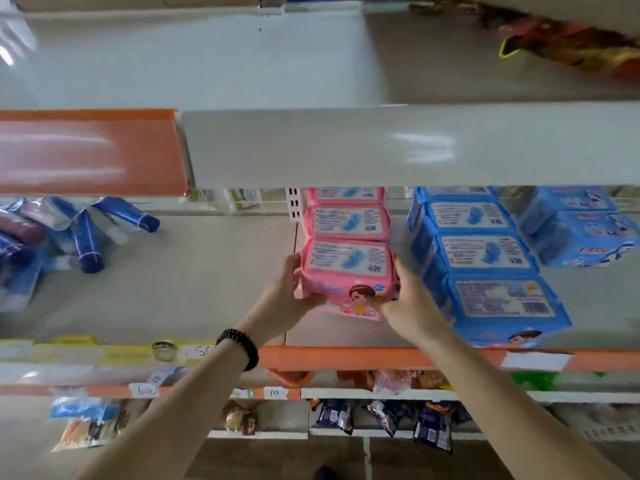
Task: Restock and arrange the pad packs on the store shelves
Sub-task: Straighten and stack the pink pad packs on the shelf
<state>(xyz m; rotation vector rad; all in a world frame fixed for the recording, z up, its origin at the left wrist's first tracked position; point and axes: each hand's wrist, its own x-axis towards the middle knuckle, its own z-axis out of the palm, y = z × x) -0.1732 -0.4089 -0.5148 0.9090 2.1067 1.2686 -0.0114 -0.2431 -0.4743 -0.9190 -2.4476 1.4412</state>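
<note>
On the middle shelf, both hands grip the front pink pad pack from either side: the left hand has its fingers curled round the pack's left edge, and the right hand is pressed against its right edge with the thumb under the front. Behind it, two more pink packs run back in a line toward the rear of the shelf, the farthest one cut off by the grey shelf above. Just beside this row, to the right, stands a row of blue pad packs, with further blue packs farther right, partly out of frame. Well apart on the left lie blue and white tubes in a loose heap, blurred. A black bead bracelet circles the left wrist. Price tags on the orange shelf edge are too blurred to read, as are the snack packets hanging on the lower shelves.
</note>
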